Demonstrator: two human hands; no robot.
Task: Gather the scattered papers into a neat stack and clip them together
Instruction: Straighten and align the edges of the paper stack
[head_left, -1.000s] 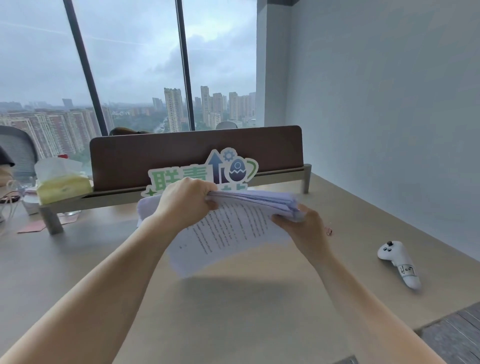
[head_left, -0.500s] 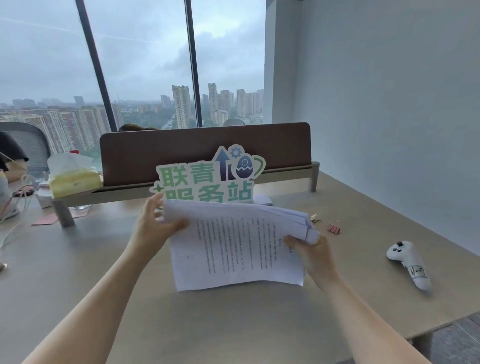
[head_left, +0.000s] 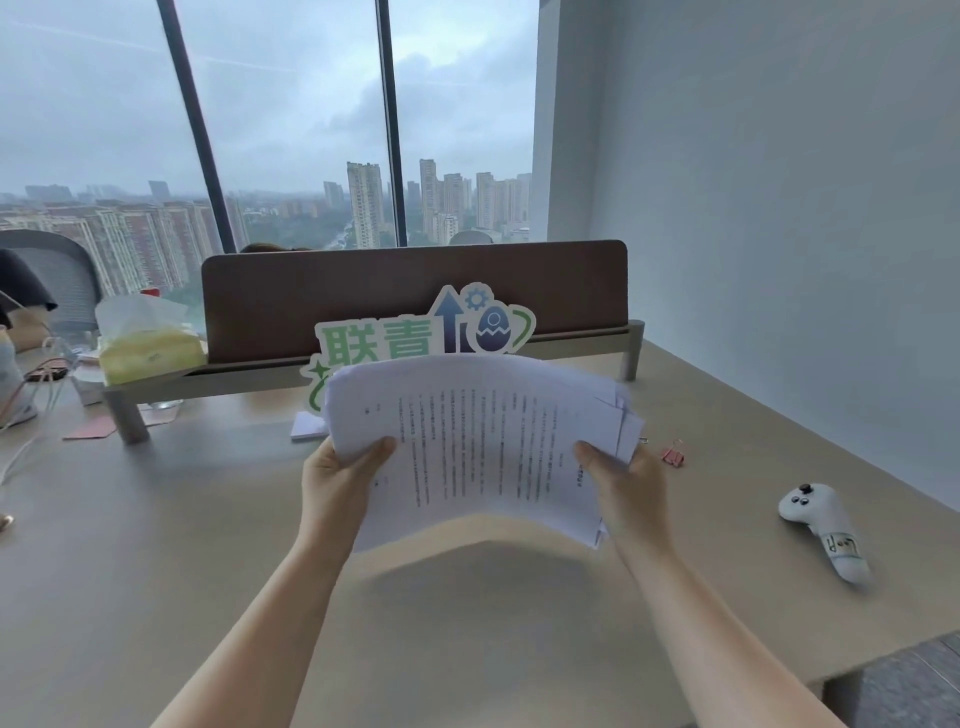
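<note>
At about nine o'clock, on the far-left shelf of the divider, a yellow tissue pack (head_left: 150, 349) sits with a white tissue sticking up. Below it, a pink card (head_left: 91, 429) lies flat on the desk (head_left: 467, 649).

The left hand (head_left: 340, 486) is clamped on the left edge of the paper stack (head_left: 478, 441), thumb on the printed top sheet and fingers hidden beneath. The stack is held in the air above the desk at the centre of view, bowed upward in the middle, its printed lines running sideways. The sheets are not squared: corners fan out at the stack's two o'clock and again at its five o'clock corner. Behind the stack at twelve o'clock stands a green-and-white cut-out sign (head_left: 415, 332), its lower part hidden by the paper, and a small white notepad (head_left: 307, 429) peeks out at the stack's left.

The right hand (head_left: 628, 493) is clamped on the stack's right edge, thumb on top. Just beyond it at three o'clock, a pink binder clip (head_left: 674, 454) lies on the desk, apart from the papers. Farther right, at four o'clock, a white handheld controller (head_left: 826, 527) rests on the desk.
</note>
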